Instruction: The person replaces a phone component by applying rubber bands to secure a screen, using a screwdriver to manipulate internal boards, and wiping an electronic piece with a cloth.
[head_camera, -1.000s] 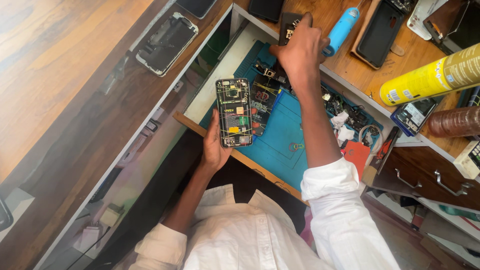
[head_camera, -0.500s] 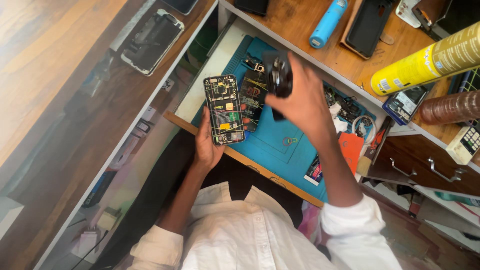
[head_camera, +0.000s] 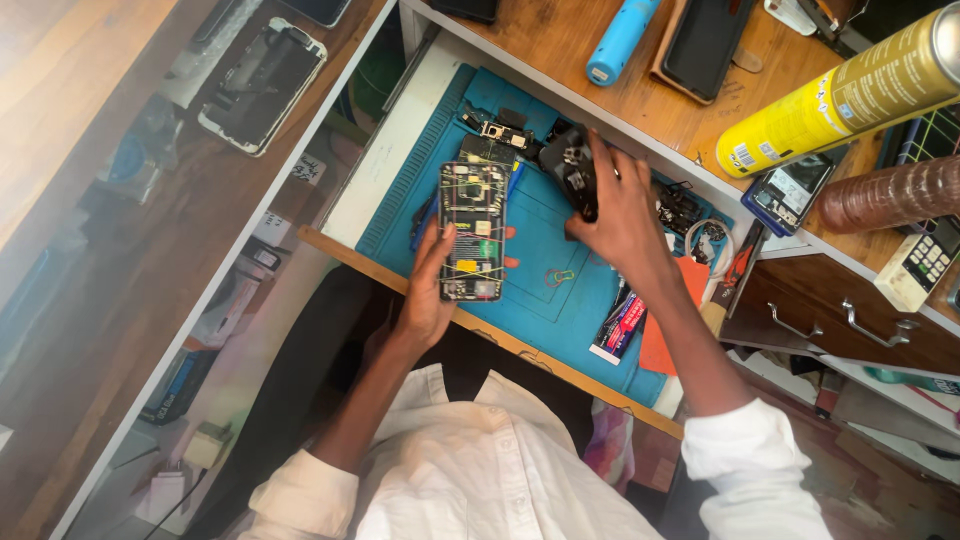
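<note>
Two spray cans (head_camera: 838, 92) (head_camera: 890, 194), one blue mat (head_camera: 540, 225).

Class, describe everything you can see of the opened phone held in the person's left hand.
The opened phone is a slim upright rectangle with its back cover off, showing a dark circuit board with green, yellow and orange patches and thin pale lines across it. The left hand grips it along its left edge and underneath, fingertips showing at its right edge. It is held face-down-side up above the blue work mat, near the mat's front left part. The right hand does not touch it.
</note>
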